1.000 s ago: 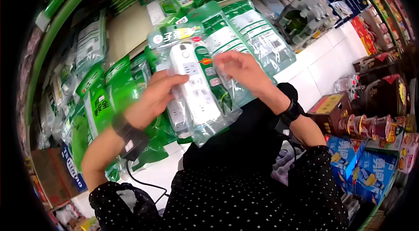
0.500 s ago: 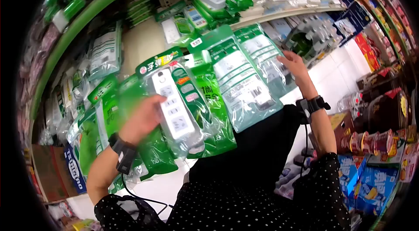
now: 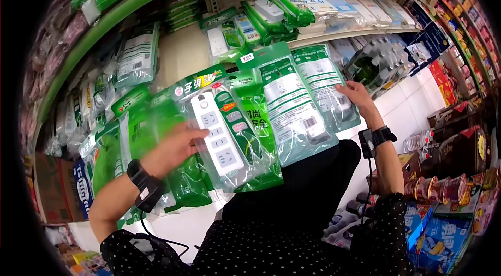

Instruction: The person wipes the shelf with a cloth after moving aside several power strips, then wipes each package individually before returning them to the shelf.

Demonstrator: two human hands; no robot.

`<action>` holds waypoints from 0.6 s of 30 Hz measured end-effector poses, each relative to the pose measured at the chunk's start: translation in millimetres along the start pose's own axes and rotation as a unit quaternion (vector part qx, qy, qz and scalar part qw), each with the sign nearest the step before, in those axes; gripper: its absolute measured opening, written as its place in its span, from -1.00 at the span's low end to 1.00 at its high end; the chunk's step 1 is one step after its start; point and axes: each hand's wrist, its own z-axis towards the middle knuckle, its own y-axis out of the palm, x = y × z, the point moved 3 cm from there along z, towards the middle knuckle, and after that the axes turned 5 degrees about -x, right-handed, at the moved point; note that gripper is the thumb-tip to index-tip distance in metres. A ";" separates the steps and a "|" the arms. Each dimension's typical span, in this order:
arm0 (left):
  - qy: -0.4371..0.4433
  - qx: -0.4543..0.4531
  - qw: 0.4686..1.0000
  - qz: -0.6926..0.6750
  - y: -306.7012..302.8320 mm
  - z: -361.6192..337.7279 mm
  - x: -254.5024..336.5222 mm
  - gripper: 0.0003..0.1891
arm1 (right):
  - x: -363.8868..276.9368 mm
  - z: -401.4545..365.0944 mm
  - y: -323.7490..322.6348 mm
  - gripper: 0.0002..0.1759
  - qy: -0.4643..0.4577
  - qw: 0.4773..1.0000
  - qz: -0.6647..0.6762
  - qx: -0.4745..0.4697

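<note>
Several packaged power strips in green-and-clear bags stand in an overlapping row before me, by my lap. The front-facing pack (image 3: 224, 148) shows a white strip with sockets. My left hand (image 3: 175, 148), somewhat blurred, is closed at this pack's left edge, with a finger lying over the strip. Beside it are a back-facing pack (image 3: 292, 104) with a barcode and a farther pack (image 3: 318, 75) at the right end. My right hand (image 3: 359, 99) pinches the right edge of that end pack. Further green packs (image 3: 130, 130) sit behind my left hand.
A shelf (image 3: 180, 57) ahead holds more bagged strips (image 3: 224, 38) and white flat boxes (image 3: 334, 2). Wrapped bottles (image 3: 378, 59) stand on the right. Cup-shaped tubs (image 3: 441, 188) and blue snack bags (image 3: 443, 234) are at lower right, a carton (image 3: 55, 187) at left.
The view has shifted, so the shelf and packs appear lower and farther right. My right hand sits slightly lower along the end pack's edge. My left hand stays at the front-facing pack.
</note>
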 end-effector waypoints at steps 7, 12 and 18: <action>-0.036 -0.026 0.997 0.057 4.8 -0.4 -12.2 -0.59 | -6.3 -5.3 6.6 -0.58 0.029 0.999 0.027 -0.012; -0.053 -0.027 0.995 0.076 9.4 -24.9 4.9 -0.58 | 0.6 -3.8 6.9 -0.54 0.054 0.989 0.134 -0.007; -0.040 0.123 0.984 0.126 20.2 -56.1 20.5 -0.50 | -3.0 -10.4 -8.2 -0.67 -0.007 0.985 0.174 -0.013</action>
